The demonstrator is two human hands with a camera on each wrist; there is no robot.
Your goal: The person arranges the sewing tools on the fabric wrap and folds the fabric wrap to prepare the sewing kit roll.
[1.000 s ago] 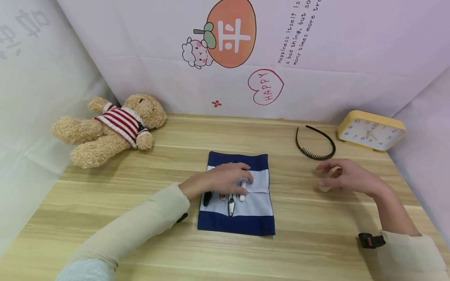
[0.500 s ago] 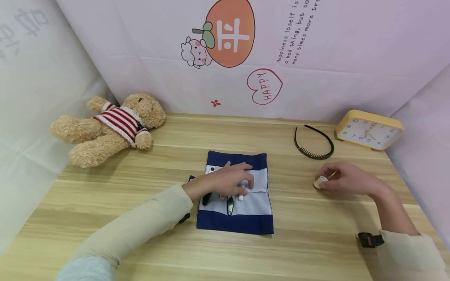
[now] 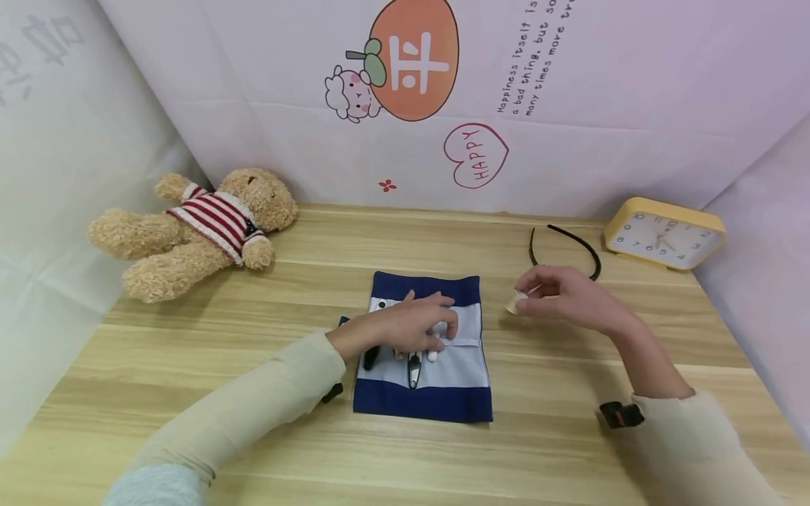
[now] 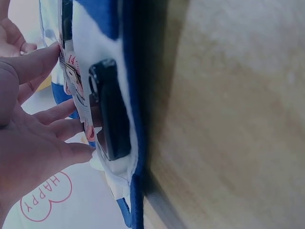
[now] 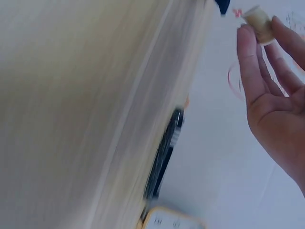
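Note:
My right hand (image 3: 572, 299) pinches a small cream thread spool (image 5: 259, 25) between thumb and fingertips, held above the table to the right of a cloth pouch. That navy-and-pale pouch (image 3: 424, 404) lies unfolded on the table. Spread across it, my left hand (image 3: 411, 327) rests with relaxed fingers touching the pouch and its contents. Below the fingers shows a silver teardrop-shaped piece with a black part (image 3: 414, 372); beside it is a small white piece (image 3: 433, 355). A black item (image 4: 112, 112) sits in a clear pocket. The hand hides the pouch's middle.
Behind my right hand lies a black toothed headband (image 3: 577, 241), partly covered. A yellow clock (image 3: 667, 232) stands at the back right. The teddy bear (image 3: 202, 228) in a striped shirt lies at the back left. Printed cloth (image 3: 253, 133) hangs behind the wooden table.
My right hand has taken hold of the spool and carried it left toward the pouch. My left hand has shifted only slightly on the pouch.

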